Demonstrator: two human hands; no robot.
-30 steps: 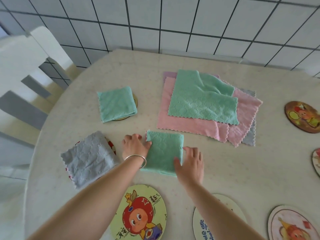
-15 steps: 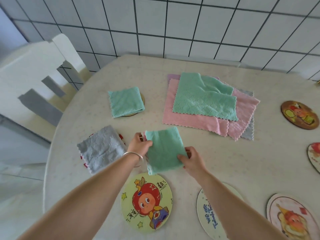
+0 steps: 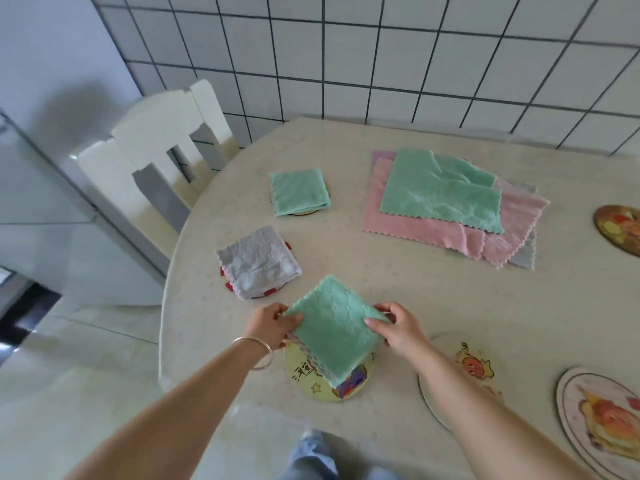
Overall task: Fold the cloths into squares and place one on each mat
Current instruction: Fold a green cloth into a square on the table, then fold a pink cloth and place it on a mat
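A: Report on the mats and what lies on each.

B: Near the lower centre of the frame, the yellow cartoon mat (image 3: 313, 386), a round flat disc, is half covered by the folded green cloth (image 3: 334, 329). The left hand (image 3: 268, 325) pinches the cloth's left corner and the right hand (image 3: 398, 329) pinches its right corner. Whether the cloth touches the mat, I cannot tell.

A: The others?

B: Left of centre, a folded grey cloth (image 3: 258, 261) lies on a red-edged mat (image 3: 227, 284), nearly hiding it. Above that, a second folded green cloth (image 3: 299, 192) covers a tan-rimmed mat (image 3: 304, 213).

A: Materials?

B: The cloths are soft and plush with embossed patterns and scalloped edges. In the upper right of the frame an unfolded stack (image 3: 450, 206) lies flat on the counter (image 3: 381, 271): green on top, pink below, with grey and lilac edges showing. The counter is pale, speckled and rounded at its edge.
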